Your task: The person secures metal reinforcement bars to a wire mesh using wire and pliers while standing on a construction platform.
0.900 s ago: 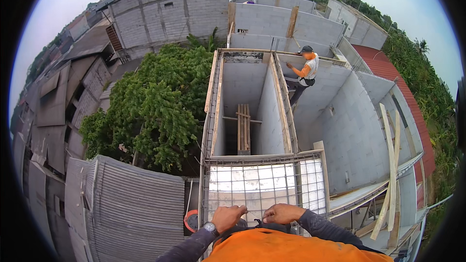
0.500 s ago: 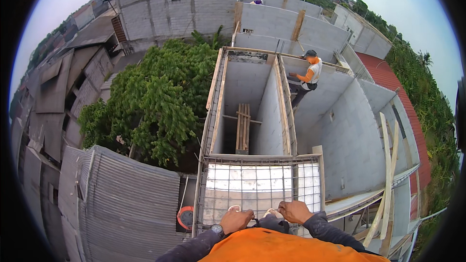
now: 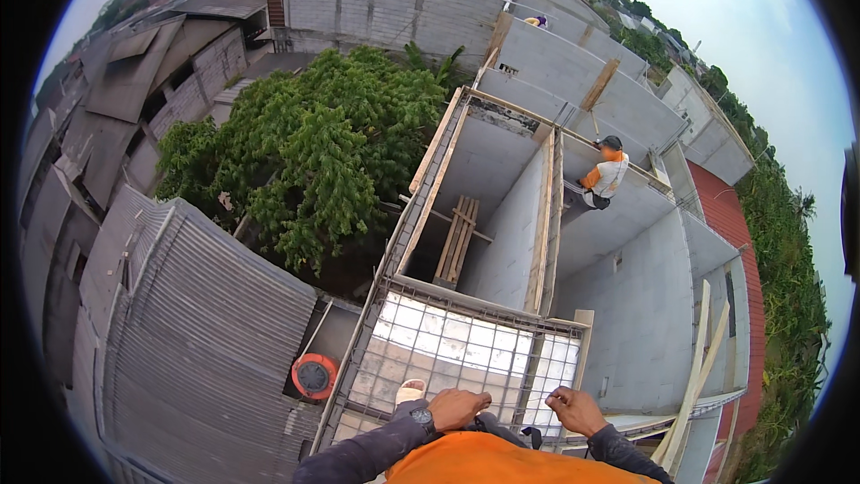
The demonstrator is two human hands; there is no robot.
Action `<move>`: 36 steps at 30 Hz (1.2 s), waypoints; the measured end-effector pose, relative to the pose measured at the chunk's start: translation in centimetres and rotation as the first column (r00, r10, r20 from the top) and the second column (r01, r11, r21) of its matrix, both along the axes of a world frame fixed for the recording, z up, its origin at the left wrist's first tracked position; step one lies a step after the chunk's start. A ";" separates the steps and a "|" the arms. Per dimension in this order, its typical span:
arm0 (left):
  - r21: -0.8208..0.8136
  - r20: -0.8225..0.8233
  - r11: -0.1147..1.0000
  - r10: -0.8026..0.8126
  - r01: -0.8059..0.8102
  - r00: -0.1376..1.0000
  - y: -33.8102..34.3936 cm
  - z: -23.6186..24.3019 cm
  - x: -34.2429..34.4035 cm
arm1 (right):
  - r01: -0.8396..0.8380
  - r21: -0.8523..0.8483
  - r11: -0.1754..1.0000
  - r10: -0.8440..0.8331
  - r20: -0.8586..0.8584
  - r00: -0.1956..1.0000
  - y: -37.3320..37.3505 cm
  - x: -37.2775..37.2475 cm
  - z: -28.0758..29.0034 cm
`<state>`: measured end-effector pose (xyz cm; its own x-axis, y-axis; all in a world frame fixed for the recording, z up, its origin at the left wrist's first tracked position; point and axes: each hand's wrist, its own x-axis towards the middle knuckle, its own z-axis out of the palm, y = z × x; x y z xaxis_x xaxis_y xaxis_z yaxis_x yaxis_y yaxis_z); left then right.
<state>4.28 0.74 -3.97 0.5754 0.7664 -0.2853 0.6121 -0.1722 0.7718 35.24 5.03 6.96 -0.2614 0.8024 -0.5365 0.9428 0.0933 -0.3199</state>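
Below me, a grid of steel bars [image 3: 448, 350] lies over pale boards, with my foot in a light sandal [image 3: 410, 393] on it. My left hand [image 3: 457, 410], a watch at its wrist, is at waist level with fingers curled and pressed together. My right hand [image 3: 575, 410] is apart from it, over the grid's right part, fingertips pinched. Whatever either holds is too small or hidden to make out. A dark strap-like item [image 3: 535, 436] hangs at my orange-clad waist between the hands.
Formwork edges [image 3: 546, 233] frame deep block-walled shafts ahead, one holding planks [image 3: 457, 237]. A co-worker [image 3: 607, 177] is on the right wall. Loose timber [image 3: 699, 358] leans at right. Trees [image 3: 305, 143], a corrugated roof [image 3: 202, 323] and an orange-rimmed round object [image 3: 314, 375] are at left.
The view has turned and tilted, so the structure appears rotated clockwise. My hands are a little farther apart. The co-worker's arm is drawn in closer to the body.
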 end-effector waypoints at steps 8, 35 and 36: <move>0.178 0.093 0.980 0.071 -0.087 0.993 2.6 -1.6 -2.7 | -0.175 -0.385 0.906 0.215 0.064 0.975 1.6 -0.7 0.8; -0.010 -0.245 0.980 0.190 -0.199 0.951 5.4 6.1 -22.2 | 0.448 -0.075 0.891 -0.448 -0.312 0.838 1.8 5.1 4.2; 0.066 -0.278 0.983 0.184 -0.173 0.943 4.7 6.0 -23.1 | 0.475 -0.061 0.878 -0.469 -0.311 0.827 1.4 5.7 3.8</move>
